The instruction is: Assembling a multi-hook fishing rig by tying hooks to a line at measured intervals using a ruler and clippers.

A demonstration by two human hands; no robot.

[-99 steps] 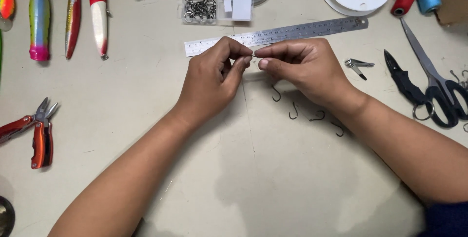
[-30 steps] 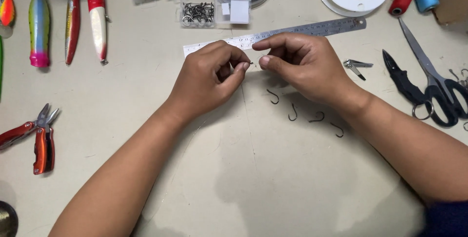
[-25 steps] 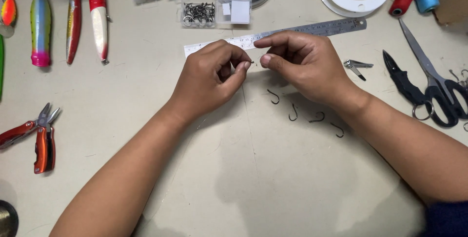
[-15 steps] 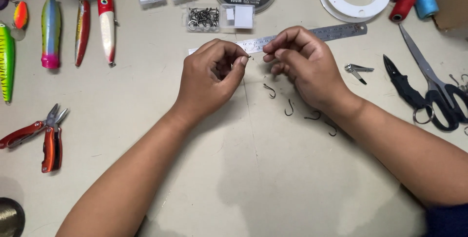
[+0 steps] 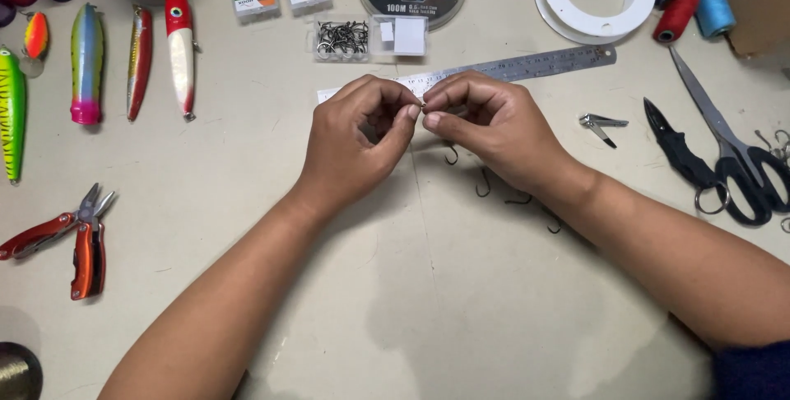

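Now the left hand [image 5: 358, 141] and right hand [image 5: 494, 124] meet fingertip to fingertip above the bench [image 5: 411, 301], both pinched on a tiny hook [image 5: 423, 104] near the ruler [image 5: 527, 64].

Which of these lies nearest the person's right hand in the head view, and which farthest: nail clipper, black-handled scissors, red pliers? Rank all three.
From the right hand:
1. Nail clipper, just to its right.
2. Black-handled scissors, farther right, near the table's edge.
3. Red pliers, far across on the left side.
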